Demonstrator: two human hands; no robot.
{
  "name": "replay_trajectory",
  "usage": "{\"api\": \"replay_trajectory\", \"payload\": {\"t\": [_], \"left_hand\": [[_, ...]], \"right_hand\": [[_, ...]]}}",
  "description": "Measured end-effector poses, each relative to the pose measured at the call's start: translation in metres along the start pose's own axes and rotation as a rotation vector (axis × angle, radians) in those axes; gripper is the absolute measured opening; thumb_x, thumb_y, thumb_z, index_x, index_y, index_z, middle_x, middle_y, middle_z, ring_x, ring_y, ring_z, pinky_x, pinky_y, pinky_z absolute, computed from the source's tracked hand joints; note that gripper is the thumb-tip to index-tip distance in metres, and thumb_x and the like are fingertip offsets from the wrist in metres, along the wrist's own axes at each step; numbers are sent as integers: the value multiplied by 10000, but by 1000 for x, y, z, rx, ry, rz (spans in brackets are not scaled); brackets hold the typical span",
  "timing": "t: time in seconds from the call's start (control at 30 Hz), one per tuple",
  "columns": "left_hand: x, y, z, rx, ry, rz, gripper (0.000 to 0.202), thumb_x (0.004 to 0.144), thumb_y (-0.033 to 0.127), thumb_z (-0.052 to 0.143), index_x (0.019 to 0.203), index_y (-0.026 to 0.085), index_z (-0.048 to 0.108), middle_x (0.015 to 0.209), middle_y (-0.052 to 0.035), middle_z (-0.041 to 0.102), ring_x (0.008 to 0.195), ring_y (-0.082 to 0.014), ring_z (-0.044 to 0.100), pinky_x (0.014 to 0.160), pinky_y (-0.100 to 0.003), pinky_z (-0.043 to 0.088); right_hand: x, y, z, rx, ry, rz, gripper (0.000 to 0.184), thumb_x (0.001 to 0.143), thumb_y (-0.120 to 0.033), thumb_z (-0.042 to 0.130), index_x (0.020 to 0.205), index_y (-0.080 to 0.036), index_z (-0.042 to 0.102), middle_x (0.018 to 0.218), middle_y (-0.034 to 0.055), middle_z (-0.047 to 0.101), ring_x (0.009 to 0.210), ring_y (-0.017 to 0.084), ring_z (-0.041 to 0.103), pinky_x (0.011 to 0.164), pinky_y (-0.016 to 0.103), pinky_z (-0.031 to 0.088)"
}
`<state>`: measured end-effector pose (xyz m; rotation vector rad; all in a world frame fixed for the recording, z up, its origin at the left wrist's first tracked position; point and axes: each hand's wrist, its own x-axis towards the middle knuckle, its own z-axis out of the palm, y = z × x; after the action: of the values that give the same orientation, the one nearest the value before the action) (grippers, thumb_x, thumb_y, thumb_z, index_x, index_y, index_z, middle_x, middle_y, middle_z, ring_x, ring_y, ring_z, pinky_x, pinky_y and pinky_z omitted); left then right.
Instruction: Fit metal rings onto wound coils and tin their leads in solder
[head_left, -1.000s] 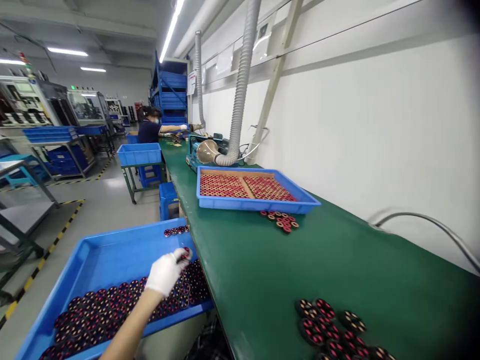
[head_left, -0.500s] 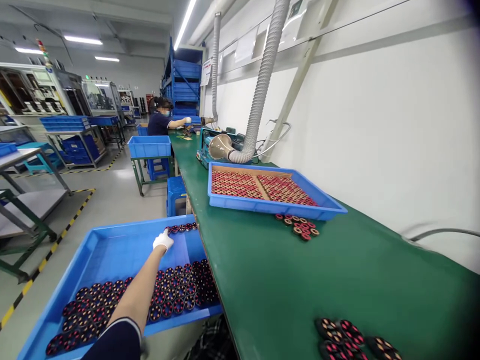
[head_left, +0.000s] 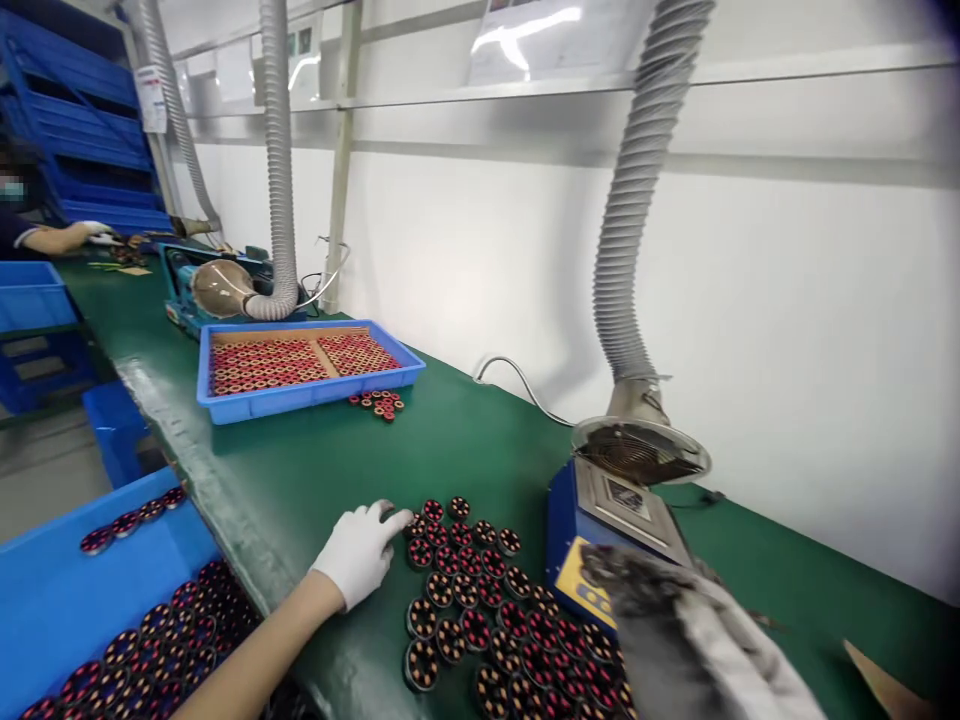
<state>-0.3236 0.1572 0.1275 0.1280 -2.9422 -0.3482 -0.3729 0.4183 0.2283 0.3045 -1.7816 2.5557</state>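
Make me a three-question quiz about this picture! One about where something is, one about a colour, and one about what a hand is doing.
1. Where is the left hand?
A. in the near blue tray
B. on the green table beside the round coils
C. on the hose

2. What colour is the far tray?
A. blue
B. yellow
C. white

3. The left hand is
A. a tight fist
B. hidden
C. fingers spread, touching the coils

Answers: 1 B, it rests on the green table at the pile's edge. 2 A, its walls are blue. 3 C, its gloved fingertips reach the nearest coils.
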Motion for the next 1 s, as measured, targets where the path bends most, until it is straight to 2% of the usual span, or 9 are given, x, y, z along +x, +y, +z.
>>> {"api": "replay_trajectory", "payload": {"t": [0.1,0.3,0.43,0.6,0.67,0.77,0.83,0.93,1.0], "left_hand": [[23,1,2,90,-15,66,382,796,123,441,1114,289,572,1093,-112,599,872,-306,592,694,-457,483],[29,11,-22,184,82,118,150,788,110,522,876,189,615,1187,-92,568,1074,-295,507,840,-436,447],[32,71,-55,63,531,234,197,812,101,477,958,217,541,1180,-78,526,1136,-278,424,888,-452,411],[48,158,-78,-26,963,606,214,804,110,479,975,228,533,1119,-82,518,1062,-273,470,774,-411,449],[57,181,-79,-197,946,590,315,770,184,569,1075,227,501,1171,-105,506,1071,-274,492,810,-420,479],[71,200,-73,-648,600,542,691,683,238,668,1290,202,339,1242,-134,501,1092,-256,535,870,-378,519],[80,205,-68,-895,434,588,596,725,189,620,1267,262,384,1219,-71,541,1069,-196,568,874,-297,523],[87,204,-66,-1002,501,671,261,826,237,547,1082,288,532,1115,-21,602,1008,-147,600,849,-242,523],[85,199,-68,-845,572,680,199,864,324,510,1051,263,543,1085,-38,620,988,-153,603,843,-260,520]], "right_hand": [[-4,-6,20,109,-51,-22,216,558,-336,826,734,-261,725,768,39,712,725,203,656,756,324,537],[9,-3,21,-48,-202,34,255,675,-431,725,794,-206,722,855,66,710,798,208,643,782,294,504],[23,6,22,-97,-166,16,326,714,-465,687,933,-224,672,980,44,681,937,186,604,870,274,462],[31,-7,20,424,-122,27,244,628,-394,780,799,-267,662,860,-22,688,835,151,632,828,266,498],[34,-17,9,534,-92,24,278,599,-345,807,826,-262,669,884,-3,696,833,170,643,829,310,509],[40,-25,-11,545,-68,-21,354,563,-354,824,862,-236,676,913,53,700,811,217,654,783,372,534],[43,-27,-21,513,-66,-68,338,554,-363,826,832,-232,683,885,61,703,803,229,655,772,377,537],[44,-31,-27,456,-106,-91,270,639,-375,771,873,-269,688,916,44,699,841,218,648,796,371,524],[44,-36,-28,342,-162,-147,273,629,-354,776,878,-278,696,905,38,699,827,212,647,774,345,527]]}}
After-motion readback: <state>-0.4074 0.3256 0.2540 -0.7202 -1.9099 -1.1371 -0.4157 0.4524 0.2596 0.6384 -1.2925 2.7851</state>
